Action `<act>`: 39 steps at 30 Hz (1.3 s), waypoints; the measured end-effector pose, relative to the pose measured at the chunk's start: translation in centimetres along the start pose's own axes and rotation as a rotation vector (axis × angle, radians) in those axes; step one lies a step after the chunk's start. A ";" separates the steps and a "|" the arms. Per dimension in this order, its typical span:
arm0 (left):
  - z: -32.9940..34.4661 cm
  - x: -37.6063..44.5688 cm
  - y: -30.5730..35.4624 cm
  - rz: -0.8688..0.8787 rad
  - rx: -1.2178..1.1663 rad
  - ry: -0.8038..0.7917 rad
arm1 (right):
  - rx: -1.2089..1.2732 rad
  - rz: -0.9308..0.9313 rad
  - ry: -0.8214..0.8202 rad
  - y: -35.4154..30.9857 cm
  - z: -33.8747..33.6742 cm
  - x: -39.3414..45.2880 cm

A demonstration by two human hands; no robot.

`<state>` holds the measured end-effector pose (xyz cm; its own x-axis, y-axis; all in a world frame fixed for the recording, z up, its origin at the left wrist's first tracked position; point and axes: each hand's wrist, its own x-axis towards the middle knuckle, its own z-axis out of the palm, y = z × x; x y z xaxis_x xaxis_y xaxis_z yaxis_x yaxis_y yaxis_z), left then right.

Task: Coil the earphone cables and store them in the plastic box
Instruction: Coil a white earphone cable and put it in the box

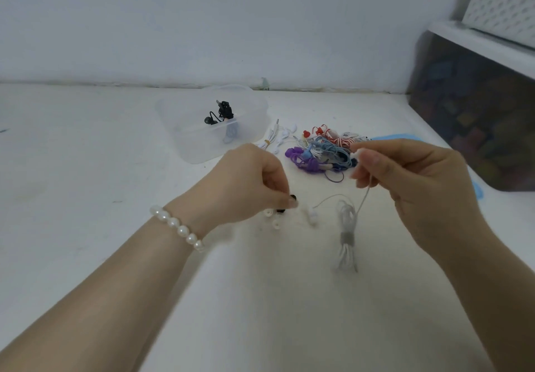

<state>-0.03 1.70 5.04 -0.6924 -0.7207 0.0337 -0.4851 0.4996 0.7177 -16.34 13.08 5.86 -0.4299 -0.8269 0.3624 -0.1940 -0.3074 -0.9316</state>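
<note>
My right hand (411,180) pinches the end of a white earphone cable (346,235), whose tied bundle hangs down to the white table, blurred by motion. One white earbud (311,216) dangles beside it. My left hand (252,183), with a pearl bracelet on the wrist, pinches a small black piece (292,198) just above the table. Loose white ear tips (272,218) lie under it. The clear plastic box (185,128) stands behind, with black earphones (221,114) and a bluish coil inside.
A tangle of purple, blue and red-striped earphones (321,154) lies right of the box, with a coiled white pair (275,140) beside it. A dark storage bin (477,122) with a white lid stands at the right. A blue item (477,189) pokes out near it. The wall runs behind.
</note>
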 end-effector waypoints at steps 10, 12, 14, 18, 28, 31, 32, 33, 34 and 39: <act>1.3 -0.5 -0.1 -0.035 0.337 -0.106 | 0.030 0.020 0.044 -0.6 -1.2 0.4; 1.3 -0.5 0.0 -0.030 0.340 -0.105 | 0.011 0.025 0.043 -0.6 -1.3 0.5; 1.2 -0.5 -0.1 -0.029 0.344 -0.105 | -0.033 0.053 0.032 -0.5 -1.2 0.5; 1.0 -0.6 -0.1 0.007 0.327 -0.100 | -0.177 0.143 -0.045 0.0 -0.8 0.3; 2.2 -0.6 1.5 -0.180 -0.813 -0.183 | -0.321 0.160 -0.081 0.9 -0.3 0.2; 2.7 -0.5 1.5 -0.286 -1.073 -0.227 | -0.280 0.162 -0.070 0.7 -0.5 0.2; 2.8 -0.5 1.6 -0.312 -1.142 -0.230 | -0.266 0.159 -0.068 0.6 -0.5 0.2; 2.8 -0.5 1.6 -0.328 -1.200 -0.233 | -0.256 0.153 -0.067 0.6 -0.5 0.2; 2.8 -0.4 1.7 -0.339 -1.247 -0.236 | -0.247 0.146 -0.068 0.6 -0.5 0.2; 2.9 -0.3 1.6 -0.389 -1.335 -0.200 | -0.244 0.113 -0.115 0.1 -0.3 0.1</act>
<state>-2.14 4.15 4.18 -0.7513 -0.5692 -0.3341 0.1271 -0.6215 0.7730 -16.72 13.09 5.81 -0.3613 -0.9015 0.2381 -0.3628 -0.0994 -0.9266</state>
